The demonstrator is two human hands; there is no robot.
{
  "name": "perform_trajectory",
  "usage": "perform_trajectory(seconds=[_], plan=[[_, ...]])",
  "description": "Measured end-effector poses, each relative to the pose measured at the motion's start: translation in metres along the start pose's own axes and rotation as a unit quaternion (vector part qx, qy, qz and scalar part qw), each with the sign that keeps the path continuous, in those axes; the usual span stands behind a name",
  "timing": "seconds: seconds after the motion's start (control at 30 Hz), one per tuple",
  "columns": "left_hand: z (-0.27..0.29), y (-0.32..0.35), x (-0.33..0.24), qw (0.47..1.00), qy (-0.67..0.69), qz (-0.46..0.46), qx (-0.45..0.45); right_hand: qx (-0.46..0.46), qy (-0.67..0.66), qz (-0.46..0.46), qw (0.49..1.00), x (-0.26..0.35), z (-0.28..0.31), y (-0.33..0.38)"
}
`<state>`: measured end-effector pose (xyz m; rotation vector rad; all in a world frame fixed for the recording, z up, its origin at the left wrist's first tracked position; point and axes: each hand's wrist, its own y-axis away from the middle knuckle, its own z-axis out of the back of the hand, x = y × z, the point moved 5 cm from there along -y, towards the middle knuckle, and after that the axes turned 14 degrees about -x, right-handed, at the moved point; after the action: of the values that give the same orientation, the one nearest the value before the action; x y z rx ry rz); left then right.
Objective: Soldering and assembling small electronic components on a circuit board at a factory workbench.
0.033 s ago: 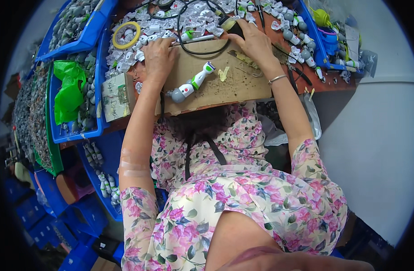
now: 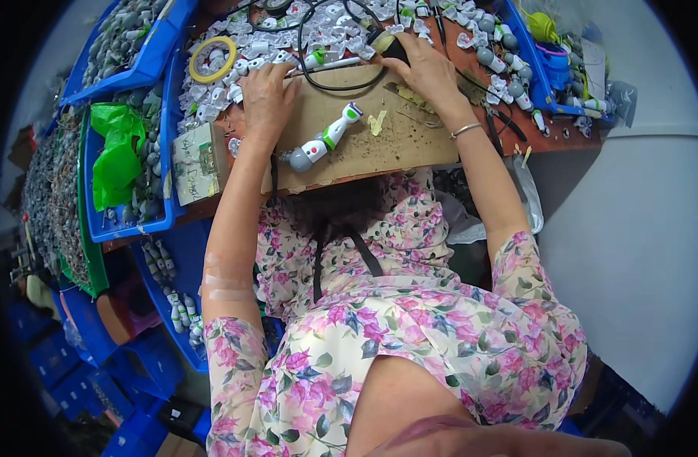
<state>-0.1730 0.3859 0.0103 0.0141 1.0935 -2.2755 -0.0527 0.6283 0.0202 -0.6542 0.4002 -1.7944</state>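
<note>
A cardboard sheet (image 2: 375,137) lies at the table's near edge, dotted with brown crumbs. On it rests a white, grey and green toy-like assembly (image 2: 326,141) with a grey ball end and a red dot. My left hand (image 2: 266,99) lies palm down at the sheet's left side, thumb spread from the fingers. Across from it, my right hand (image 2: 431,75) rests near the far right corner, thumb and fingers apart around a black tool end with yellowish tape (image 2: 395,50). Whether it grips that tool is hard to see. Neither hand touches the assembly.
White plastic parts (image 2: 341,34) are heaped beyond the sheet, with a black cable (image 2: 300,57) and a yellow tape roll (image 2: 212,59). Blue bins (image 2: 170,152) of grey parts flank the table. A small box (image 2: 198,164) stands left; pliers (image 2: 509,126) lie right.
</note>
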Motion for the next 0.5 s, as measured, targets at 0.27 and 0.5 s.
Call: perform_trajectory(seconds=[0.27, 0.5], plan=[[0.058, 0.057, -0.064, 0.991, 0.124, -0.028, 0.048, -0.052, 0.061, 0.085, 0.993, -0.003, -0.018, 0.005], [0.054, 0.089, -0.046, 0.972, 0.197, 0.127, 0.027, -0.196, 0.027, 0.114, 0.974, 0.020, 0.012, 0.018]])
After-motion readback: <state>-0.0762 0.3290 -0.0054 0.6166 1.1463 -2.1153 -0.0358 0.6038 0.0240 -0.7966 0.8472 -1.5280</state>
